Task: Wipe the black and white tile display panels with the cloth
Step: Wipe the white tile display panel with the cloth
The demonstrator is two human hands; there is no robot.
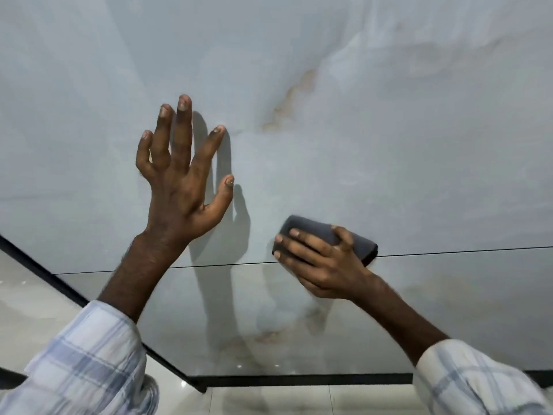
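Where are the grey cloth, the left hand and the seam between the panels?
grey cloth (311, 229): head view, uncovered upper part.
left hand (179, 190): head view, back of the hand.
seam (449, 252): head view, dark line right of the cloth.

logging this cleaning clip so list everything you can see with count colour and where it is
upper tile panel: one, pale grey-white with tan veining, fills most of the view
lower tile panel: one, same colouring, below a thin dark seam
frame: one, black, along the panels' left and bottom edges
floor: glossy pale tiles, bottom and lower left
cloth: one, dark grey, folded, on the upper panel just above the seam
sleeves: two, white and blue check, bottom corners
left hand: one, fingers spread, at the upper panel, holding nothing
right hand: one, its grip round the cloth, over the seam
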